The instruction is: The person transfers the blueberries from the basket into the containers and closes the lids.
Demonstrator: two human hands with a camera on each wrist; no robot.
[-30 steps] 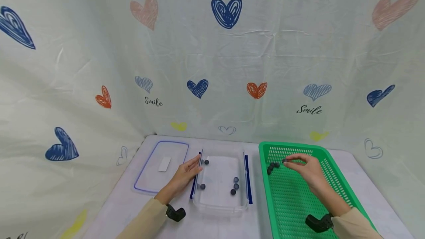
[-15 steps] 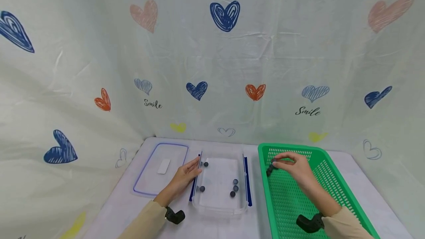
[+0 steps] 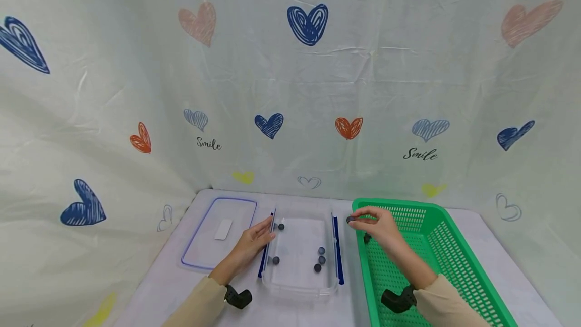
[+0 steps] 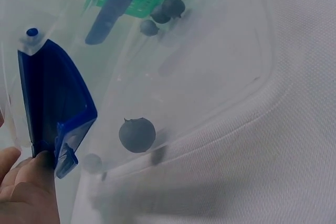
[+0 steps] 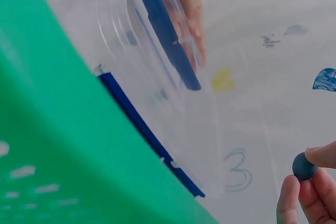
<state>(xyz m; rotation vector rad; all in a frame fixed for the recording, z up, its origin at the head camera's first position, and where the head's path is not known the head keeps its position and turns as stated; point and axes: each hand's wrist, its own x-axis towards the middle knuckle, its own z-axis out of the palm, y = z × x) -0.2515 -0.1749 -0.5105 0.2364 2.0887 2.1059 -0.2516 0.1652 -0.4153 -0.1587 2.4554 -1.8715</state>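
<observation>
My left hand [image 3: 247, 246] holds the left side of a clear plastic box [image 3: 297, 290], near its blue side latch [image 4: 58, 98]. Several blueberries lie apart in the box: one blueberry [image 3: 281, 226] at the upper left, another blueberry [image 3: 276, 260] at the lower left, the others by the right wall. Above the left rim of a green basket [image 3: 369, 286], my right hand [image 3: 383, 228] pinches a blueberry [image 5: 304, 166] between thumb and fingertips. Dark berries [image 3: 366, 238] stay in the basket below that hand, partly hidden.
Left of the box, a clear lid [image 3: 204, 246] with a blue edge lies flat on the white table [image 3: 313, 314], bearing a white rectangle [image 3: 223, 229]. Behind the table hangs a heart-printed curtain [image 3: 308, 90].
From inside the basket, my right hand has moved left to its rim, carrying the blueberry. Fewer berries now show in the basket. My left hand has kept its place on the box.
</observation>
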